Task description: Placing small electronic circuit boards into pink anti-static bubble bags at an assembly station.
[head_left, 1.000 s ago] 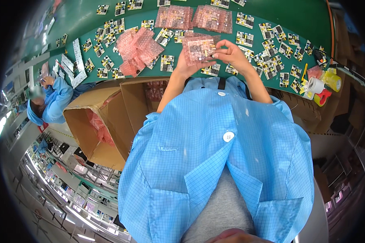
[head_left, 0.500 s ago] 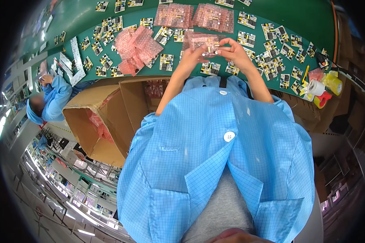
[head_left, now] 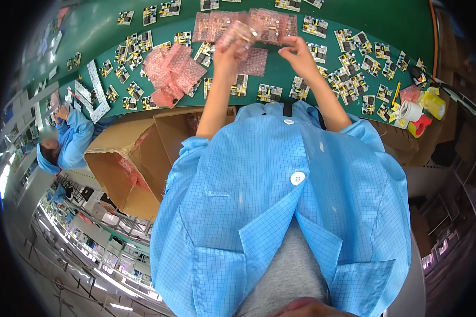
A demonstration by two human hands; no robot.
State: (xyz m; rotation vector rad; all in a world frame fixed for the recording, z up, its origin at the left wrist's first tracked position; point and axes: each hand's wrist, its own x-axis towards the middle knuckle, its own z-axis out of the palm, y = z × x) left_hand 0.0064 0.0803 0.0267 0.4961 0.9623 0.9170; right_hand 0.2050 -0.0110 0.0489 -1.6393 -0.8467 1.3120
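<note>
In my left hand (head_left: 227, 61) is a circuit board in a pink bubble bag (head_left: 240, 35), smeared by motion. It is raised in front of the rows of bagged circuit boards (head_left: 281, 27) at the back of the green bench. My right hand (head_left: 302, 57) is apart from it, thumb and forefinger spread, holding nothing. Between the hands a flat pink bubble bag (head_left: 255, 63) lies on the bench. Left of my left hand is a loose heap of pink bubble bags (head_left: 177, 73). A bare circuit board (head_left: 269, 93) lies near the front edge.
Several more bare boards (head_left: 349, 82) spread over the green bench (head_left: 375, 21). At the right stand a white tape roll (head_left: 409, 112) and a yellow roll (head_left: 432, 105). An open cardboard box (head_left: 116, 182) is below the bench's left; a co-worker (head_left: 71, 140) in blue sits far left.
My left hand has carried the bagged board up and left, away from my right hand. My right hand has let go and opened. The flat bubble bag beneath has come into fuller view.
</note>
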